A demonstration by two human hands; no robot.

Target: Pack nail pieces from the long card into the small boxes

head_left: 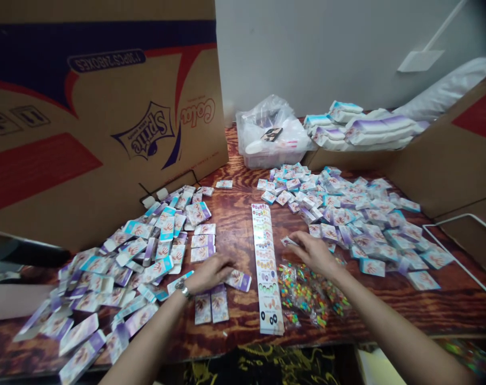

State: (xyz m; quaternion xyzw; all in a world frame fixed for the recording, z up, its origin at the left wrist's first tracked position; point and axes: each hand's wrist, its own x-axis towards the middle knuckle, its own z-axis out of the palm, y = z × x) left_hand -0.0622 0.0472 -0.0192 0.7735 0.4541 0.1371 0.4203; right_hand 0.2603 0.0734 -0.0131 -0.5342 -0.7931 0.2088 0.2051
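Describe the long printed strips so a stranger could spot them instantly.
On the reddish-brown wooden table, look between the bare left hand and bare right hand. There lie the long white strips; unlike the small white rectangular boxes on either side, they're much longer and printed with colourful rows.

The tabletop [237,214] is done in kinda glossy wood grain, the little boxes [167,227] are made of smooth printed card, the strips [268,267] are printed on slick-looking paper, and the packets [301,289] are done in crinkly clear plastic, the big carton [90,128] in matt cardboard.
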